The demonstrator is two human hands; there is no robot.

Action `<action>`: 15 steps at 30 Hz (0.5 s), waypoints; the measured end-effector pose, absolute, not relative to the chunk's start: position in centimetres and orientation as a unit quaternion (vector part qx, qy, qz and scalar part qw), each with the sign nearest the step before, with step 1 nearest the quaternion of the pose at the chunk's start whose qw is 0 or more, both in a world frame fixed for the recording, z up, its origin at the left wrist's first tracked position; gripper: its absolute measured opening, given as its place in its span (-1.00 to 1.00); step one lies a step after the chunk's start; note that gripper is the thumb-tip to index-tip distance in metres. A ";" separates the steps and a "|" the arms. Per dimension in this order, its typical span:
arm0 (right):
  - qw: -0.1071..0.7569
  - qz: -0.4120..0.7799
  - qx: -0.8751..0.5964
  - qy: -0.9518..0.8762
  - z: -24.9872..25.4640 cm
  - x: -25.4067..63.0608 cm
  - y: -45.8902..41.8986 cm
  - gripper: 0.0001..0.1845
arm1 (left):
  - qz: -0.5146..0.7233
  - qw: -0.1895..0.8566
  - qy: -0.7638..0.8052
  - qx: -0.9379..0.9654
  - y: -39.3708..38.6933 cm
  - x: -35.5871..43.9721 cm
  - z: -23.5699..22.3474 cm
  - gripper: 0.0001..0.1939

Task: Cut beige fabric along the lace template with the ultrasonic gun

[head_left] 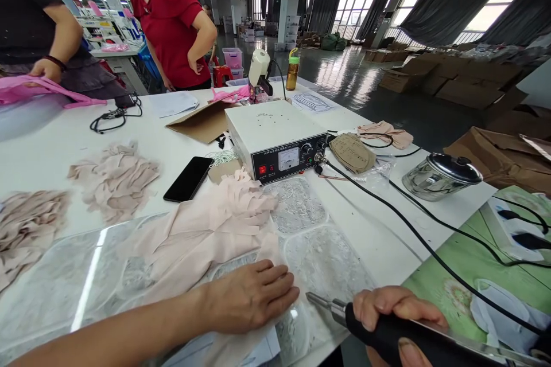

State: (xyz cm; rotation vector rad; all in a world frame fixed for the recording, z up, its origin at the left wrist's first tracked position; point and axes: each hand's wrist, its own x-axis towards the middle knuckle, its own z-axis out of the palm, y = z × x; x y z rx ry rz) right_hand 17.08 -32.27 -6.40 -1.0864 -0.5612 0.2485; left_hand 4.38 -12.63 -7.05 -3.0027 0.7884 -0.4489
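Note:
My left hand [247, 296] lies flat, palm down, on thin beige fabric [215, 223] over a clear, scuffed cutting sheet [314, 261]. Its fingers are stretched out near the fabric's edge. My right hand [400, 312] is wrapped round the black handle of an ultrasonic cutter [379, 327]. The cutter's narrow metal tip points left, a short gap from my left fingertips. A black cable runs from a white control box [279, 132] toward the rear of the handle. White paper [253, 350] shows partly beneath my left forearm.
Beige fabric piles [120, 178] lie left of a black phone [188, 178]. A lidded glass pot [441, 175] and brown card patterns [352, 153] stand right. A power strip [512, 229] rests on green cloth. Across the table are a person in red [170, 17] and another holding pink fabric.

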 end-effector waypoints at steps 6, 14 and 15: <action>0.813 0.107 -0.515 -0.250 -6.2 16.6 -32.1 -0.84 | -0.125 -0.011 0.246 -0.961 -12.8 4.5 -6.9 -0.71; 0.818 0.089 -0.519 -0.229 -5.7 16.5 -31.4 -0.84 | -0.124 -0.012 0.242 -0.962 -12.9 4.5 -7.0 -0.75; 0.819 0.089 -0.517 -0.232 -5.7 16.5 -31.2 -0.85 | -0.122 -0.013 0.243 -0.962 -12.9 4.5 -7.1 -0.74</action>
